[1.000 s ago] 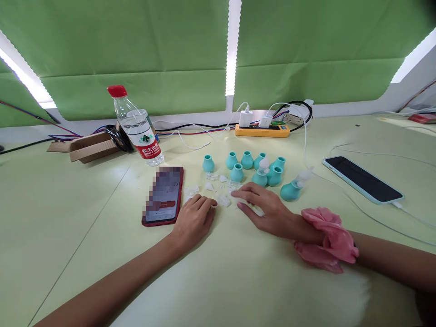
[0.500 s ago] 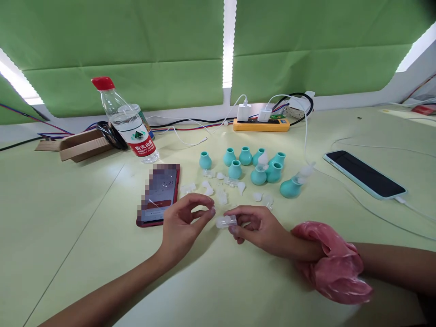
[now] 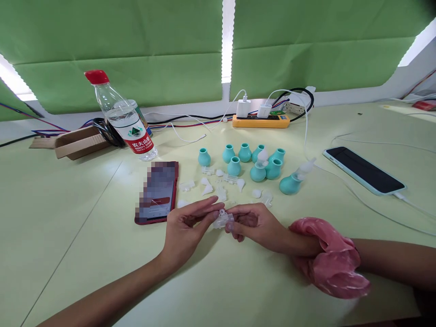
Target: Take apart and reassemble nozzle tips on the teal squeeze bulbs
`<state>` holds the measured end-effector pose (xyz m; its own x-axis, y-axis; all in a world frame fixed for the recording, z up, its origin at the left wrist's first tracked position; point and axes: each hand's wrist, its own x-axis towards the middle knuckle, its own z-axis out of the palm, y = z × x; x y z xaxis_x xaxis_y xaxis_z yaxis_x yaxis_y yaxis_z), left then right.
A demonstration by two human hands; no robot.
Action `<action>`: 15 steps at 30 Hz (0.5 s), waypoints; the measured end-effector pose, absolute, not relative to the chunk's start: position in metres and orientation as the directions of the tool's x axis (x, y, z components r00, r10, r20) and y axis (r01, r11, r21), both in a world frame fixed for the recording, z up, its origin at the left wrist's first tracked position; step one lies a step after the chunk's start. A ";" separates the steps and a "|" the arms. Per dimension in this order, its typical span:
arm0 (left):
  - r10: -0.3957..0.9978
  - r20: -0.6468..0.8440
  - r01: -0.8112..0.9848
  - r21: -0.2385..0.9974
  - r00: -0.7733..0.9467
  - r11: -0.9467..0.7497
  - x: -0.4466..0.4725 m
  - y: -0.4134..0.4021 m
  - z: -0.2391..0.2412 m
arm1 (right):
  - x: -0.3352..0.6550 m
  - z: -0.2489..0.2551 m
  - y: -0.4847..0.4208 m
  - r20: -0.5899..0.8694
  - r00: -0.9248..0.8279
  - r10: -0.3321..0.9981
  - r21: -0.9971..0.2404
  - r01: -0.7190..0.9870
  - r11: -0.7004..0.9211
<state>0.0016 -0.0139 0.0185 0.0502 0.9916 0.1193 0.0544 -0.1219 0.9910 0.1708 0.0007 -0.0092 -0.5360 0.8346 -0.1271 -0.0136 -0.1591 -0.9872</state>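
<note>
Between the fingers and thumb of my right hand (image 3: pixel 254 222) is a short clear plastic tube (image 3: pixel 222 220), lying sideways. My left hand (image 3: pixel 192 227) is closed at the tube's left end, with its thumb and fingertips at a small clear plastic piece (image 3: pixel 222 212) on top of the tube. Whether that piece is joined to the tube, I cannot tell. Just beyond my hands lie loose clear tubes (image 3: pixel 230 179) and small white soft caps (image 3: pixel 206 189). Behind them stand several teal rubber bulbs (image 3: pixel 234 166). One teal bulb (image 3: pixel 289 184) lies tilted at the right with a clear nozzle (image 3: pixel 304 170) in it.
A phone in a red case (image 3: pixel 173 193) lies left of my hands, with a water bottle (image 3: pixel 136 131) behind it. Another phone (image 3: pixel 364 170) charges at the right. A yellow power strip (image 3: pixel 260 121) and cables run along the back, near a cardboard box (image 3: pixel 80 143).
My left hand has moved right and now meets the tube in my right hand. A small clear piece now shows on top of the tube. The view has shifted slightly.
</note>
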 end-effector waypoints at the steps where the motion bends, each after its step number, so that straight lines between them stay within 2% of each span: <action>1: 0.991 0.127 0.060 0.990 0.051 -0.130 0.002 -0.014 0.019 | 0.171 -0.010 0.001 -0.121 -0.536 0.835 -0.988 -0.014 -0.153; 8: 0.965 0.259 0.149 0.954 0.037 -0.262 0.001 -0.018 0.015 | 0.171 -0.007 0.001 -0.123 -0.546 0.829 -0.990 0.012 -0.139; 15: 0.975 0.209 0.184 0.958 0.070 -0.218 0.000 -0.014 0.016 | 0.171 -0.006 -0.001 -0.092 -0.475 0.875 -0.995 0.023 -0.092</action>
